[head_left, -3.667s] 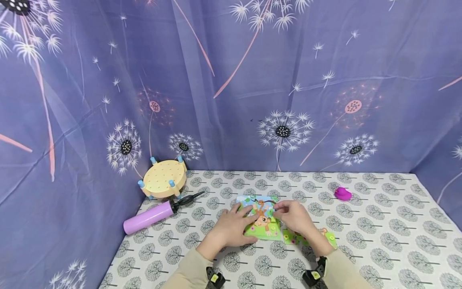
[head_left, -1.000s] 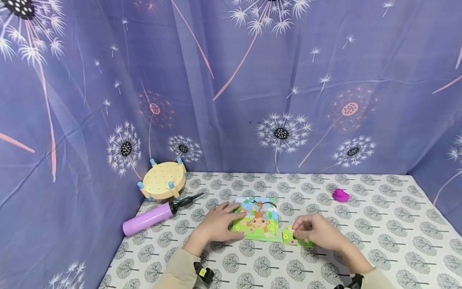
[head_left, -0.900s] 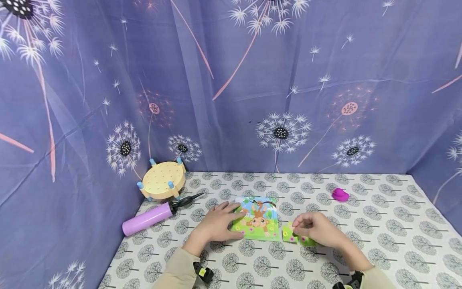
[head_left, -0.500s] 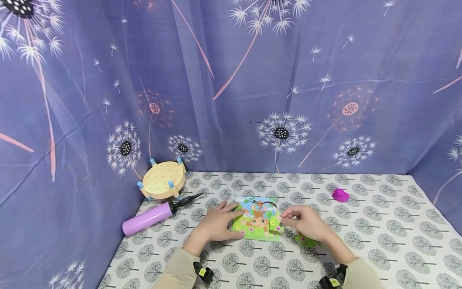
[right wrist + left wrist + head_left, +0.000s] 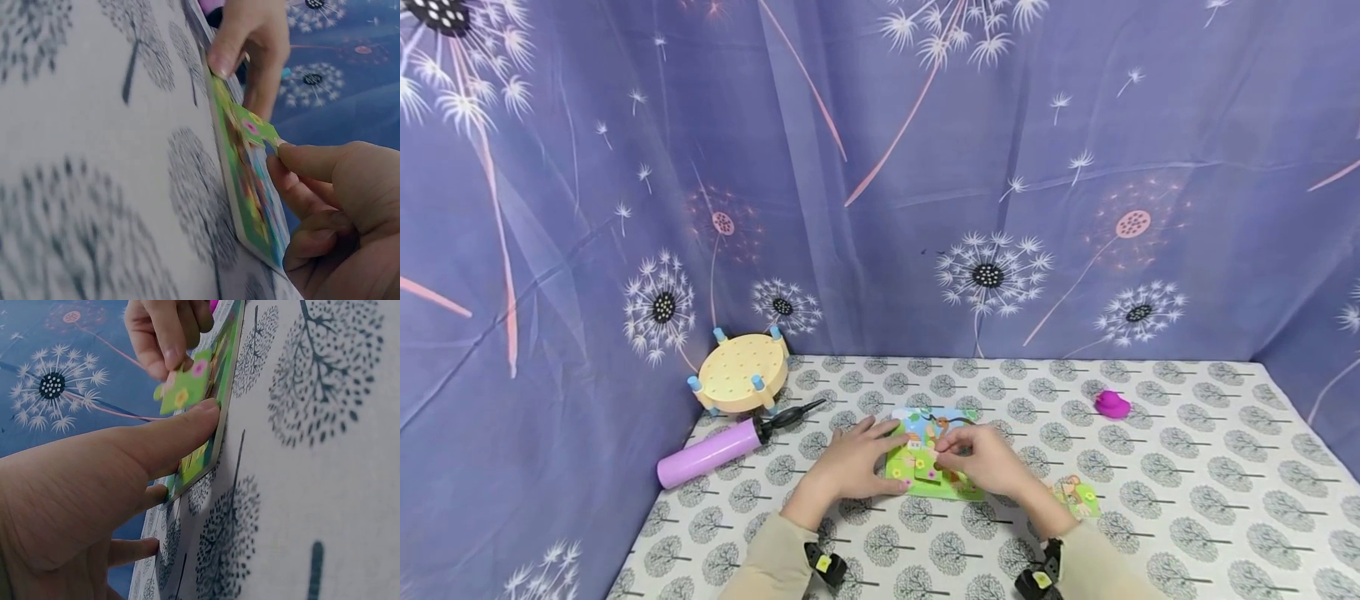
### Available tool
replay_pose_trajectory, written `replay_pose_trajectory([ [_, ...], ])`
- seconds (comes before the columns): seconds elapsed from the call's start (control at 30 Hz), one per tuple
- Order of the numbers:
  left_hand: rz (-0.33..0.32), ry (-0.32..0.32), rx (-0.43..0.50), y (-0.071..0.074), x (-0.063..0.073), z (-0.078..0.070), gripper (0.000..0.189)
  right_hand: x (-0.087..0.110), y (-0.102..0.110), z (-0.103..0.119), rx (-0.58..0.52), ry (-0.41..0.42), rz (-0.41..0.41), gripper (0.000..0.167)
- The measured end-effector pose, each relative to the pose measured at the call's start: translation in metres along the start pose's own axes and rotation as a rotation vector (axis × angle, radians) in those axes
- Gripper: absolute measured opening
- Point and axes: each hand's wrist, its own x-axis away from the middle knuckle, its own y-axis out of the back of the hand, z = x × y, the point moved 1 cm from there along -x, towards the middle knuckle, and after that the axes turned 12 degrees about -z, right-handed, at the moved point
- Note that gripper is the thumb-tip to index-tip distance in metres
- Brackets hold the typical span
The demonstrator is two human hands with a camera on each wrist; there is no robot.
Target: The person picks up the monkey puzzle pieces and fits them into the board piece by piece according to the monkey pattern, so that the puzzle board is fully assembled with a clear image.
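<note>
A square jigsaw board (image 5: 951, 492) with a monkey picture lies flat on the table. My right hand (image 5: 988, 462) pinches a green jigsaw piece (image 5: 928, 468) with yellow and pink flowers between thumb and fingertips. In the right wrist view, this jigsaw piece (image 5: 256, 127) is tilted close over the board (image 5: 232, 165), whose picture it partly hides. My left hand (image 5: 850, 462) lies spread at the board's left side, its thumb (image 5: 203, 415) on the near edge. Other loose jigsaw pieces (image 5: 1078, 496) lie right of the board, partly behind my right forearm.
A purple hand pump (image 5: 711, 454) with a black nozzle lies at the left. Behind it leans a yellow pegged disc (image 5: 742, 371) with blue pegs. A small magenta toy (image 5: 1112, 404) sits back right. A blue dandelion-print curtain (image 5: 880, 208) borders the tree-print table (image 5: 1210, 467).
My right hand has taken up the green jigsaw piece from the loose ones and carried it left over the board. My left hand has shifted from over the picture to the board's left edge.
</note>
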Motion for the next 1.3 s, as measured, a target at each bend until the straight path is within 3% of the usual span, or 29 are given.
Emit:
replay_pose_trajectory([
  [0.5,-0.02,-0.011,-0.009,-0.001,-0.001,0.001,0.082,-0.007,-0.034,0.014,0.098,0.009,0.003,0.007],
  [1.3,-0.032,-0.039,-0.039,-0.003,0.001,0.0,0.077,-0.005,-0.031,0.015,0.158,0.023,-0.019,0.003],
])
